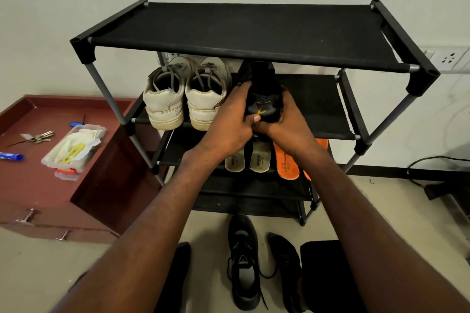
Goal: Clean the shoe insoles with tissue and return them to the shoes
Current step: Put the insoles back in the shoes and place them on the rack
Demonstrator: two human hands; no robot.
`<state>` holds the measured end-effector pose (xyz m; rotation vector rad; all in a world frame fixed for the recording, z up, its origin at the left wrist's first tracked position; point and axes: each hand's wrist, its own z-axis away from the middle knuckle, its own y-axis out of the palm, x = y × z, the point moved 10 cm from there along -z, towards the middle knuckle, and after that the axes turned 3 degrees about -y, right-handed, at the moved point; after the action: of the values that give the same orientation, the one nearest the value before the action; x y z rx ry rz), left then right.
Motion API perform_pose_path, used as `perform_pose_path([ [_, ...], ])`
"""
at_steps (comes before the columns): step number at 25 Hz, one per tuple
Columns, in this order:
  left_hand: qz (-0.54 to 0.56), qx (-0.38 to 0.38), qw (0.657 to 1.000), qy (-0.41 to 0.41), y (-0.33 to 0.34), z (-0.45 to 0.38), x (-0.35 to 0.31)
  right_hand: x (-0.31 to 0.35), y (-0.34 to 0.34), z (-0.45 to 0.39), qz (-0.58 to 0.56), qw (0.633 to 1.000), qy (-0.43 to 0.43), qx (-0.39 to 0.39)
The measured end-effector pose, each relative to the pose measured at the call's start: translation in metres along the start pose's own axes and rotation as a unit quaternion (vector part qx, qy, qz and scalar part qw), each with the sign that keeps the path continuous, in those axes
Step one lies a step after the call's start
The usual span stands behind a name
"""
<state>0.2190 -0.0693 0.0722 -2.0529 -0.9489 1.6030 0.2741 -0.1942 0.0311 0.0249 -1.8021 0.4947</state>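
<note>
The black shoe [259,84] sits on the rack's second shelf [318,101], its long axis running toward twelve o'clock, heel nearest the person and toe pointing to the wall. In its heel opening shows a dark insole [262,109] with a yellow mark. Both hands are on the heel end: the left hand [232,124] grips it from nine o'clock, fingers curled over the collar and thumb laid across the insole's rear edge, while the right hand [287,119] clasps it from three o'clock, fingers wrapped round the side. Neither is nearer; they meet at the heel, so the insole would likely travel along the shoe's length, though whether in or out I cannot tell. At nine o'clock of this shoe stand two white sneakers [185,99], heels outward. On the shelf below, at six o'clock, lie two beige insoles [259,160] and two orange insoles [286,162], the second orange one mostly hidden by the right arm. On the floor nearer the person lie two more black shoes [244,262]. Far at nine o'clock, a clear box of tissue [73,147] rests on the red desk [30,185], with keys [38,137] beside it.
</note>
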Motion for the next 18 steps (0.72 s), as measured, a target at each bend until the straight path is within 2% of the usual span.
perform_pose_path([
  [3, 0.019, -0.058, 0.998, 0.001, -0.011, 0.017, -0.001, -0.006, -0.003, 0.01, 0.046, 0.999, 0.019, 0.022],
  [5, 0.035, -0.14, 0.989, 0.022, -0.03, 0.035, -0.005, 0.0, -0.012, 0.019, 0.115, 0.993, 0.005, -0.009],
  [6, 0.05, -0.185, 0.981, 0.033, -0.039, 0.048, -0.007, 0.009, -0.017, 0.031, 0.144, 0.989, 0.004, -0.044],
  [8, 0.084, -0.251, 0.963, 0.043, -0.05, 0.074, -0.005, 0.035, -0.033, 0.062, 0.139, 0.974, -0.029, -0.175],
  [10, 0.094, -0.261, 0.96, 0.024, -0.044, 0.105, 0.008, 0.069, -0.035, 0.107, 0.096, 0.947, -0.117, -0.285],
  [11, 0.092, -0.25, 0.964, -0.001, -0.034, 0.121, 0.021, 0.073, -0.025, 0.126, 0.078, 0.941, -0.145, -0.297],
  [13, 0.071, -0.213, 0.971, -0.077, -0.007, 0.155, 0.059, 0.049, 0.008, 0.154, 0.076, 0.952, -0.131, -0.267],
  [15, 0.021, -0.136, 0.971, -0.198, 0.034, 0.193, 0.116, -0.008, 0.043, 0.177, 0.102, 0.973, -0.048, -0.203],
  [17, -0.046, 0.007, 0.944, -0.328, 0.09, 0.245, 0.183, -0.082, 0.07, 0.199, 0.145, 0.981, 0.066, -0.112],
  [18, -0.088, 0.085, 0.924, -0.361, 0.117, 0.275, 0.213, -0.123, 0.081, 0.212, 0.163, 0.975, 0.138, -0.058],
])
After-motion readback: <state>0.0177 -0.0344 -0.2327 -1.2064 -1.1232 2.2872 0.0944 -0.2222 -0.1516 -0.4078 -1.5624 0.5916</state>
